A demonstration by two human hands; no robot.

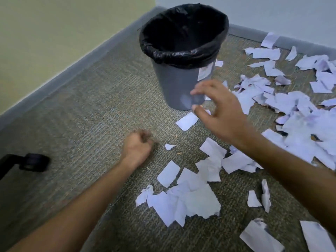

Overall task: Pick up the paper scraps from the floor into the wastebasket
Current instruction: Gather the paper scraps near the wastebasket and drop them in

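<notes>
A grey wastebasket (177, 84) lined with a black bag stands on the carpet near the room's corner. Torn white paper scraps (192, 199) lie scattered over the floor in front of it and in a thick heap (298, 113) to the right. My left hand (137, 148) rests knuckles-down on the carpet, fingers curled into a fist, with nothing visible in it. My right hand (218, 113) hovers in front of the basket's base, fingers spread and loosely bent, holding nothing. A single scrap (187, 121) lies just under its thumb, and a tiny scrap (169, 146) sits beside my left hand.
A black chair caster (34, 162) stands on the carpet at the left edge. A grey baseboard (76, 70) runs along both walls behind the basket. Bare carpet (87, 124) stretches to the left of the basket and my left arm.
</notes>
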